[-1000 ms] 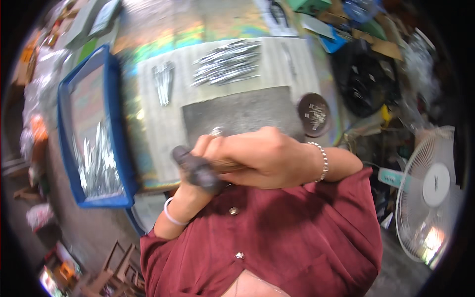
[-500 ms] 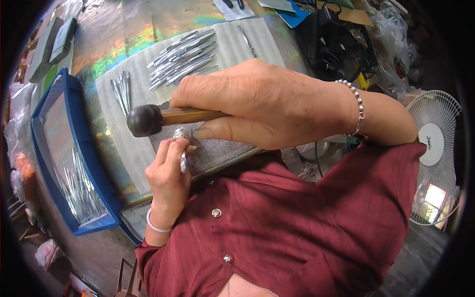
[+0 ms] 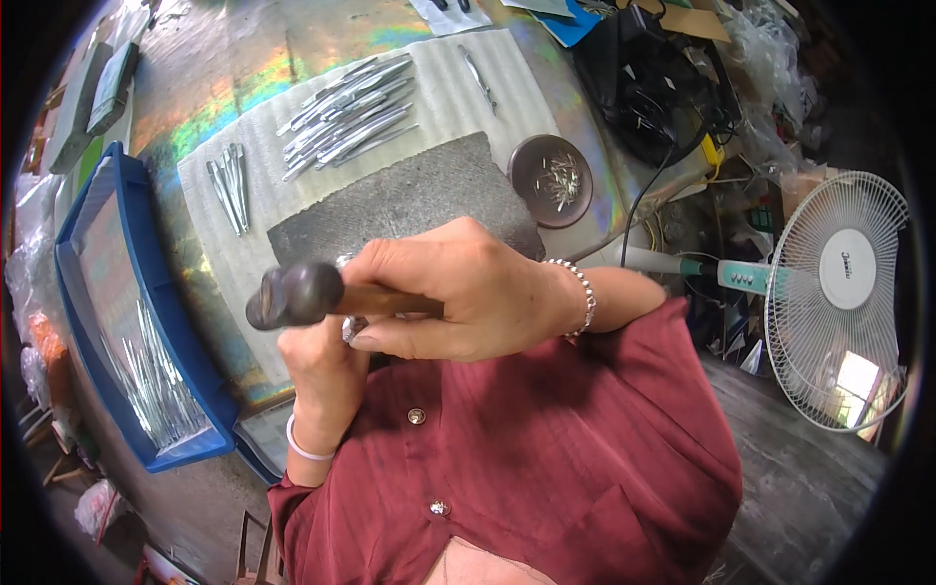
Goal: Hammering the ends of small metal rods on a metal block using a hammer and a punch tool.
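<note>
My right hand (image 3: 478,292) is closed round the wooden handle (image 3: 390,299) of a hammer. Its dark, rounded head (image 3: 297,294) hangs over my left hand (image 3: 324,366). The left hand is closed low by the near edge of the work surface, its fingers mostly hidden by the hammer. A bit of a shiny silvery metal piece (image 3: 349,330) shows between the left hand and my right thumb; its full shape is covered. Just beyond both hands lies a dark grey slab (image 3: 400,195) on a white foam sheet (image 3: 258,278).
Several silvery metal strips (image 3: 351,112) lie piled on the foam, with a smaller bunch (image 3: 230,190) to the left. A blue tray (image 3: 180,322) holds more. At right are a round dish (image 3: 525,156) of small metal bits, a black bag (image 3: 634,88) and a fan (image 3: 843,292).
The hammer and my right hand have come down and nearer to my body, now hiding the left hand's fingers. The grey slab and the round dish have come into fuller sight.
</note>
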Available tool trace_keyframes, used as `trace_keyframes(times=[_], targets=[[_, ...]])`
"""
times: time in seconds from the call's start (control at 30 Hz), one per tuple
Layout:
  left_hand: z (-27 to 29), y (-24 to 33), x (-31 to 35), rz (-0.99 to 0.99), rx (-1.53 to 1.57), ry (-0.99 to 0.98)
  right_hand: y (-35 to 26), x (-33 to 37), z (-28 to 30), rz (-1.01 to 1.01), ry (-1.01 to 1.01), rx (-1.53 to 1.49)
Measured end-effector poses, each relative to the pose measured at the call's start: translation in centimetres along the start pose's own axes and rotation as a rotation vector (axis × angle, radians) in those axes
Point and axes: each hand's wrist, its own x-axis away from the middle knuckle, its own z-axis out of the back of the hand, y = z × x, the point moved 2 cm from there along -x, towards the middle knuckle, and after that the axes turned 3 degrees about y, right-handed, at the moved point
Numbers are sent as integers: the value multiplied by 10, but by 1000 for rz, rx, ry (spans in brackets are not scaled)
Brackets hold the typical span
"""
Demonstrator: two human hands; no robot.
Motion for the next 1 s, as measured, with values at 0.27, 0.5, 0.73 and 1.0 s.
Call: trace_keyframes(times=[0.27, 0.5, 0.73, 1.0], targets=[[-2, 13, -16, 16, 53, 53, 34, 33, -1, -184, 263, -74], [-2, 11, -14, 28, 31, 47, 48, 54, 2, -178, 128, 190], [-5, 10, -14, 41, 46, 74, 58, 62, -4, -191, 150, 222], [-7, 10, -13, 38, 33, 80, 55, 92, 1, -204, 198, 153]])
